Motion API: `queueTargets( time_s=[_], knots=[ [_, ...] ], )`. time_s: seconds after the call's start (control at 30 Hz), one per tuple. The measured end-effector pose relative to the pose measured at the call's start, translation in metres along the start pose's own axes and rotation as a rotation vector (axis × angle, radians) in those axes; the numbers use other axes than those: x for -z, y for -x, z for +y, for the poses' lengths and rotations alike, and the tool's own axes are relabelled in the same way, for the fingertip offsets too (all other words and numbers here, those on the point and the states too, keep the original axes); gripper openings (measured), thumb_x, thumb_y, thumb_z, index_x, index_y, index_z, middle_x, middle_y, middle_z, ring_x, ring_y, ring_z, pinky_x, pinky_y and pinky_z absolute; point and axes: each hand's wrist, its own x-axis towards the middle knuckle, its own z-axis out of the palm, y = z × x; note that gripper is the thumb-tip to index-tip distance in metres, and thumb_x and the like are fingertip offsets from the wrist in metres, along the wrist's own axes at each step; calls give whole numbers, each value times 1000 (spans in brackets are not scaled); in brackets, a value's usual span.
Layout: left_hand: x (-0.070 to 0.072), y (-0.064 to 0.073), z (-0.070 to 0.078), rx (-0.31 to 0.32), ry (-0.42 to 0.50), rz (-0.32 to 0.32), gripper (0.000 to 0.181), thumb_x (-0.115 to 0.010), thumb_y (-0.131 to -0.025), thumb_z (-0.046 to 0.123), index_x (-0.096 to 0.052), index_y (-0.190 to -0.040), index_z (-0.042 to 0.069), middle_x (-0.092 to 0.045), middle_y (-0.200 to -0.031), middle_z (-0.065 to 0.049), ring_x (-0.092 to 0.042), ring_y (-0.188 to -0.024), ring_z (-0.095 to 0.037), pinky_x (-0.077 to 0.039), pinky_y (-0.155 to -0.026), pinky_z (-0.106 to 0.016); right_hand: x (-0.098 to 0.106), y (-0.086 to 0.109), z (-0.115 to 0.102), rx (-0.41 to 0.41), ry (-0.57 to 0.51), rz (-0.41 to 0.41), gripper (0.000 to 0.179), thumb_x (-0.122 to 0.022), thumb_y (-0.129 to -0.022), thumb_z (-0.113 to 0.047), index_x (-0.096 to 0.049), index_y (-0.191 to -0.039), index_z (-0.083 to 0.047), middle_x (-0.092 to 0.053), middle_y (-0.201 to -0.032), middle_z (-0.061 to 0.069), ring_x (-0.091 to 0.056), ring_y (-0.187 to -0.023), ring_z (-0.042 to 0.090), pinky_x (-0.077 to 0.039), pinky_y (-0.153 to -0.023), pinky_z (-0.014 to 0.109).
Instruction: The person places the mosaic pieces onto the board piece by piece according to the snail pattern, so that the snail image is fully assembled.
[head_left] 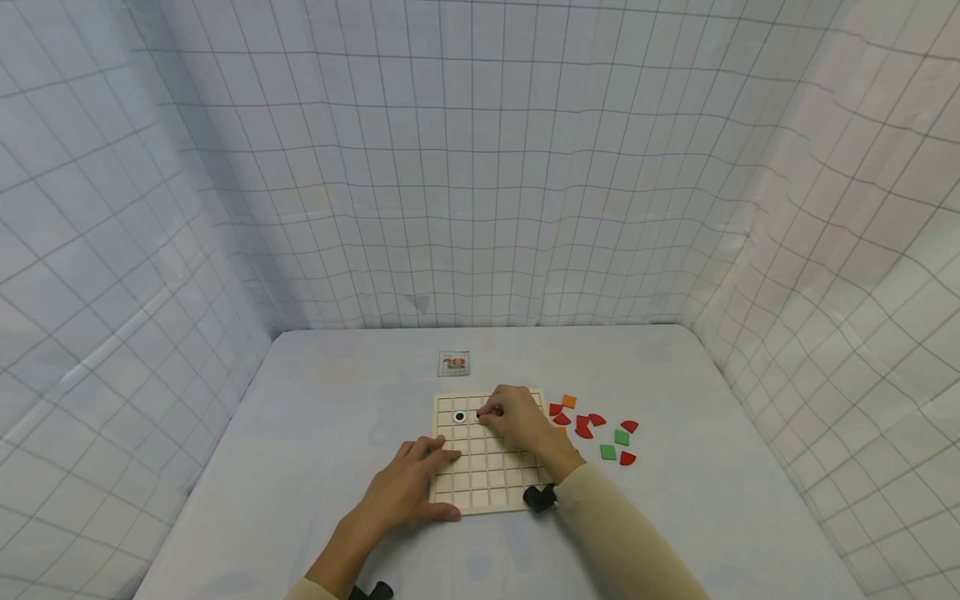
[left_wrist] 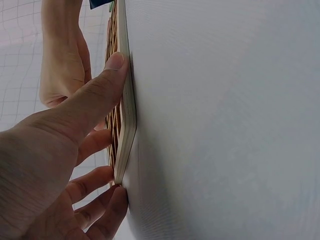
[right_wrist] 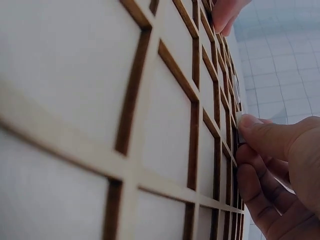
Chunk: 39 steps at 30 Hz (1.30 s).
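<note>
A pale wooden grid board point(head_left: 480, 481) with square cells lies on the table. One white tile with a black dot point(head_left: 460, 416) sits in a cell near its far left corner. My left hand point(head_left: 408, 483) rests at the board's near left corner, thumb on the front edge, the other fingers spread along the left side. Over the far rows, my right hand point(head_left: 517, 419) pinches a small pale tile point(right_wrist: 239, 120) between thumb and fingers, one cell right of the dotted tile. The fingers hide most of the pinched tile.
Right of the board lie several red quarter-round tiles point(head_left: 627, 458), green square tiles point(head_left: 608, 452) and orange square tiles point(head_left: 570, 401). A small picture card point(head_left: 453, 363) lies beyond the board. White gridded curtains point(head_left: 480, 167) stand around the table.
</note>
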Motion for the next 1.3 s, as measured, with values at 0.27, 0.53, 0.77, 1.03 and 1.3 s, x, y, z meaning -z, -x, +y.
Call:
queueTargets(
  time_s=[0.27, 0.53, 0.77, 1.03, 1.3],
  knots=[
    [1, 0, -3, -11, 16, -5, 93, -103, -82, 59, -71, -159, 19, -58, -171, -18, -58, -150, -46, -67, -91, -72, -3, -5, -9, -5, -16, -5, 5, -89, -105, -12, -93, -105, -11, -78, -105, 2, -68, -91, 9, -59, -80, 25],
    [0, 1, -4, -13, 7, -1, 94, -103, -81, 59, -71, -159, 19, -59, -171, -17, -59, -149, -46, -67, -93, -71, -4, -3, -15, -19, -15, 9, 5, -88, -105, -10, -93, -103, -9, -78, -104, 3, -66, -90, 10, -58, -79, 24],
    [-1, 0, -4, -4, 13, -12, 95, -103, -81, 60, -70, -160, 21, -58, -172, -17, -58, -151, -46, -67, -93, -71, -3, 0, -8, 0, -32, 5, 7, -86, -106, -11, -93, -107, -10, -81, -107, 3, -69, -93, 11, -61, -83, 29],
    [0, 1, -2, 6, 12, -9, 94, -103, -80, 60, -70, -159, 20, -58, -172, -16, -58, -151, -46, -66, -95, -72, 7, 10, -1, -5, -29, 36, 9, -84, -107, -10, -93, -110, -11, -83, -108, 3, -68, -90, 8, -61, -82, 27],
    [2, 1, 1, 12, 7, -6, 94, -104, -80, 58, -70, -159, 19, -58, -172, -17, -58, -151, -45, -66, -98, -72, 29, 23, 15, -25, -1, 86, 8, -86, -105, -7, -92, -110, -8, -83, -109, 5, -76, -92, 15, -64, -81, 27]
  ],
)
